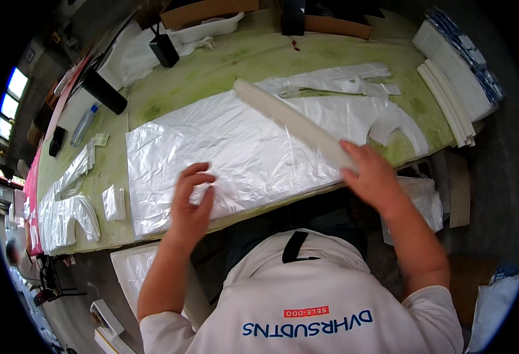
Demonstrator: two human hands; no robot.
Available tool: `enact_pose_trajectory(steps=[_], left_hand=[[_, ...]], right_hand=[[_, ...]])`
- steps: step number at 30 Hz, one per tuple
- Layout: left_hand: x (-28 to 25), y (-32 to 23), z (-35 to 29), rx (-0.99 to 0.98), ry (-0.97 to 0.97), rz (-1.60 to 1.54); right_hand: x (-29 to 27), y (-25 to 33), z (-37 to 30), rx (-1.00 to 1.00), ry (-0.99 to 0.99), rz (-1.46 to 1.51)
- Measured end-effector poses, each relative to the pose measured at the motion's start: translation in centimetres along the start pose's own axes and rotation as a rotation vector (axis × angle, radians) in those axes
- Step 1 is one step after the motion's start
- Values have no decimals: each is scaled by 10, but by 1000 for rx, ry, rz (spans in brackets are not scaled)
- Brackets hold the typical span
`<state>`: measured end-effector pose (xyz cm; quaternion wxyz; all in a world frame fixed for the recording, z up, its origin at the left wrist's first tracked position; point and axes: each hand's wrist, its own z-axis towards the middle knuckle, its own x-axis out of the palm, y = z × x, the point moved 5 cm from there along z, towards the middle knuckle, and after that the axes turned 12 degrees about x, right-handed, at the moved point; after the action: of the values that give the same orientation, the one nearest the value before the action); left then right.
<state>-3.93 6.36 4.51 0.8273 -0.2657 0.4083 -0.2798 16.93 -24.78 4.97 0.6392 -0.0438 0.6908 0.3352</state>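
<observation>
A shiny white plastic sheet (pixel 212 135) lies spread over the green-patterned table, its right end cut into a curved strap. My right hand (pixel 371 177) grips the near end of a long off-white bar (pixel 295 127), thumb on one side and fingers on the other. The bar slants over the sheet to the far left; whether it is a tube or flat I cannot tell. Above the sheet's near edge, my left hand (pixel 191 197) is held with fingers apart and curved, holding nothing. A narrow plastic strip (pixel 342 76) lies along the far edge.
Left of the sheet are a small folded plastic packet (pixel 114 203), more white plastic (pixel 71 215), a clear bottle (pixel 84 125) and a black cylinder (pixel 103 91). A black box-shaped object (pixel 164 50) stands at the back. Off-white rolls (pixel 448 103) lie by stacked packs at right.
</observation>
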Motion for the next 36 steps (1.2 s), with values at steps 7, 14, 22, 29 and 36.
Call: enact_pose_trajectory(steps=[7,14,22,29,36], left_hand=[[145,-43,63,171,360,12],[147,-43,56,239,429,122],[194,-94,109,321,478,26],[242,-56,135,-13,858,181],[222,-42,131,-309,662,-67]], right_hand=[[63,28,-75,315,396,827],[91,14,-98,243,565,1162],[83,-17,-92,325,332,1228],[85,-49,-110,461,292,1192],[19,-51,-91,42,-200,772]])
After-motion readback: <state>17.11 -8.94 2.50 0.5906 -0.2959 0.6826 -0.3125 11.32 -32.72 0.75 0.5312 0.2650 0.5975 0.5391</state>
